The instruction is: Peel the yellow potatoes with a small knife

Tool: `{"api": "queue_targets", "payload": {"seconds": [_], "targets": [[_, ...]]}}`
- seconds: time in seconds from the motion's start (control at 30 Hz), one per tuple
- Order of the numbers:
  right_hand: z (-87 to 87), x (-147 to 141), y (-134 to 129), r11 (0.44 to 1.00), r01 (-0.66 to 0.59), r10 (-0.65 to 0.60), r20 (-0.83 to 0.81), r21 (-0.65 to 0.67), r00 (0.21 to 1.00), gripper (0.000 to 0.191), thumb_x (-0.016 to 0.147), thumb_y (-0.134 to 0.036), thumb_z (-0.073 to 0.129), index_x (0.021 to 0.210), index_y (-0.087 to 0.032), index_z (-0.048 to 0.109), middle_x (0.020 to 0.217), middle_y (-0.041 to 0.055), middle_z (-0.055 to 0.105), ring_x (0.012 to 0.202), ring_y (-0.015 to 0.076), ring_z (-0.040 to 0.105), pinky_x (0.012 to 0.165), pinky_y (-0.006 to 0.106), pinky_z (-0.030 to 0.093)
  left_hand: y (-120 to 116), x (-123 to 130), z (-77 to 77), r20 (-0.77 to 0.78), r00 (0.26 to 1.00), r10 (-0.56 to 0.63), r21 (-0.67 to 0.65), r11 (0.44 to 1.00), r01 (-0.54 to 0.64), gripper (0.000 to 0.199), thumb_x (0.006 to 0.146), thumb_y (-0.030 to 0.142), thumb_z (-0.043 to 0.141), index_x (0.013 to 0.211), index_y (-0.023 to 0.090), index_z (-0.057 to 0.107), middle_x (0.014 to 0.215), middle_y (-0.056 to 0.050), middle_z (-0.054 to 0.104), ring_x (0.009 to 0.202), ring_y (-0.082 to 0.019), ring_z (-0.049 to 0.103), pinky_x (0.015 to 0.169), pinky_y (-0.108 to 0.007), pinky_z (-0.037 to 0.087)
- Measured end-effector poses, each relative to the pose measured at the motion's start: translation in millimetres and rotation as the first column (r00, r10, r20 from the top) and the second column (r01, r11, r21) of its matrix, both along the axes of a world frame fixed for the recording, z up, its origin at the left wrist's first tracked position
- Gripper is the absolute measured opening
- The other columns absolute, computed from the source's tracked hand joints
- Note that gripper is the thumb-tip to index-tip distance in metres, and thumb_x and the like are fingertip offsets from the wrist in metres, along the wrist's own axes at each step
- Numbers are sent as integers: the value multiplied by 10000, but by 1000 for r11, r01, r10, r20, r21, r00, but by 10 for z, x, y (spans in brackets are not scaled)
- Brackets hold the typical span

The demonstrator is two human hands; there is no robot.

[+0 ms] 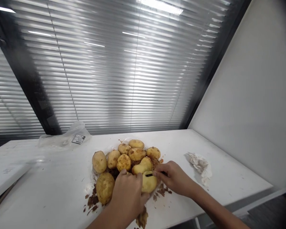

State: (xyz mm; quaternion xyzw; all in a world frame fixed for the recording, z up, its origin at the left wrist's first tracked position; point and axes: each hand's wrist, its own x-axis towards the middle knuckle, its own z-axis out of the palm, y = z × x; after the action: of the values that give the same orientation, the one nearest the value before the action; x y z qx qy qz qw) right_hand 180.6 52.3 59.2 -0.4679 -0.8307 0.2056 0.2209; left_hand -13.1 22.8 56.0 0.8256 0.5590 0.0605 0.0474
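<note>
My left hand (pixel 128 194) is closed around the side of a peeled, pale yellow potato (pixel 149 184) at the near edge of a heap. My right hand (pixel 173 176) pinches a thin black tool (pixel 148 175) whose tip lies against the top of that potato. The fingers cover most of the tool, so whether it is a knife or a peeler cannot be told. Just behind is another pale potato (pixel 143 166), partly bared. A large unpeeled potato (pixel 105 188) sits left of my left hand. Brown peel scraps (pixel 162 190) lie around the potatoes.
Several more potatoes (pixel 136 154) are piled behind, on clear plastic. A clear bag with a label (pixel 78 138) rests at the back left. Crumpled tissue (pixel 200 165) lies to the right on the white table (pixel 62 187). A white flat box (pixel 8 178) stands at left; blinds (pixel 105 79) are behind.
</note>
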Motion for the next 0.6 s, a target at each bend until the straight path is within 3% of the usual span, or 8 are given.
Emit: {"api": "queue_targets", "payload": {"seconds": [0.17, 0.3, 0.6], "targets": [[-11, 22, -14, 998, -18, 16, -43, -68, 999, 300, 868, -263, 487, 578, -188, 490, 510, -41, 423, 494, 101, 374, 513, 221, 275, -8, -6, 2, -3, 1000, -18, 2, 1000, 18, 258, 767, 406, 630, 865, 168, 658, 780, -111, 715, 795, -300, 667, 870, -452, 458], [-22, 21, -23, 999, 42, -42, -14, -5, 999, 313, 875, -275, 479, 574, -187, 471, 506, -43, 399, 490, 100, 347, 515, 228, 264, -4, 1, -5, -7, 1000, -3, 15, 1000, 4, 277, 758, 431, 643, 855, 173, 662, 767, -107, 712, 782, -297, 666, 871, -453, 459], [-29, -3, -45, 1000, 30, -30, 6, 8, 1000, 291, 860, -238, 499, 572, -191, 487, 458, -42, 417, 452, 100, 368, 500, 222, 260, -8, 3, -15, -4, 1000, 1, -6, 1000, -1, 242, 762, 383, 602, 857, 166, 652, 769, -111, 713, 767, -282, 668, 889, -457, 456]]}}
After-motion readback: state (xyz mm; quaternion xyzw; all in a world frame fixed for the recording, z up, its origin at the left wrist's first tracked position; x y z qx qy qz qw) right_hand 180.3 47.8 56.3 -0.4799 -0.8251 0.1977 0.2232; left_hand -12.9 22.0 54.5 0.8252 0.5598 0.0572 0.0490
